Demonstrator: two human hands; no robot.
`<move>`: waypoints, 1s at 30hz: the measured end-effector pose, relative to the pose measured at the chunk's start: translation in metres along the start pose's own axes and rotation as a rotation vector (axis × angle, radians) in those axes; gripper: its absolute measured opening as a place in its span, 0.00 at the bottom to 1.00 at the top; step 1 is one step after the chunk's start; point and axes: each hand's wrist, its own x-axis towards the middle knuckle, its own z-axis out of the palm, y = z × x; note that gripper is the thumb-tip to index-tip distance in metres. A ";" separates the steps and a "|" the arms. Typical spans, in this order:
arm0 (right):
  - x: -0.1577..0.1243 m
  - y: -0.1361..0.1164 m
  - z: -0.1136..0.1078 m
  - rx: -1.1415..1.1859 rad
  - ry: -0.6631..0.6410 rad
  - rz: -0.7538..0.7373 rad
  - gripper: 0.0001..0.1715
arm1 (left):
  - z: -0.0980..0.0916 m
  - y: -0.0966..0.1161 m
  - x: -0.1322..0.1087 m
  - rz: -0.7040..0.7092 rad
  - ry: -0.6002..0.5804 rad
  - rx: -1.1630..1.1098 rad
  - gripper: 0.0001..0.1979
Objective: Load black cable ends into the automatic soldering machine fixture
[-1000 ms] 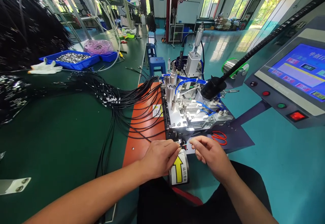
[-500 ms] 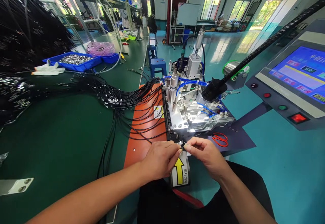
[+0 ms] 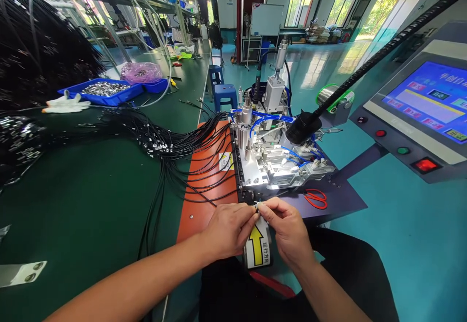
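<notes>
My left hand [image 3: 233, 227] pinches the end of a thin black cable [image 3: 200, 195] at the front of the machine [image 3: 277, 142]. Meeting it fingertip to fingertip, my right hand [image 3: 286, 227] is closed in a pinch on the same small end, which the fingers mostly hide. Just below the hands is a white label with a yellow arrow [image 3: 258, 251]. Several more black cables run from the machine's edge across an orange plate [image 3: 193, 222] to a bundle [image 3: 156, 144] with shiny metal ends.
Red-handled scissors [image 3: 315, 198] lie right of the hands. A control panel with a screen [image 3: 430, 98] stands at the right. On the green table [image 3: 91, 200] are a blue tray [image 3: 116, 99] of metal parts, a white glove [image 3: 67, 104] and a pink bag [image 3: 141, 74]. A solder-like wire spool [image 3: 330, 96] sits behind.
My right hand has come slightly left, so its fingertips now meet those of my left hand. The left hand keeps its pinch. The whole view has shifted a little.
</notes>
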 end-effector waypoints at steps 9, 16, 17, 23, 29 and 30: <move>0.015 -0.038 -0.042 -0.375 -0.259 0.094 0.16 | 0.001 0.000 0.001 -0.003 0.006 0.056 0.14; 0.022 -0.051 -0.031 -0.499 -0.339 -0.007 0.15 | 0.000 0.000 0.001 -0.002 -0.020 0.067 0.13; 0.022 -0.051 -0.030 -0.513 -0.338 -0.016 0.15 | 0.000 0.000 0.001 0.000 -0.021 0.069 0.13; 0.021 -0.039 -0.031 -0.575 -0.263 -0.026 0.16 | -0.005 0.001 0.001 -0.033 -0.043 0.058 0.12; 0.019 -0.013 -0.027 -0.512 -0.108 0.001 0.19 | -0.012 -0.005 0.000 -0.073 0.001 -0.044 0.14; 0.019 -0.009 -0.026 -0.498 -0.096 0.001 0.19 | -0.012 -0.006 -0.001 -0.079 0.008 -0.046 0.15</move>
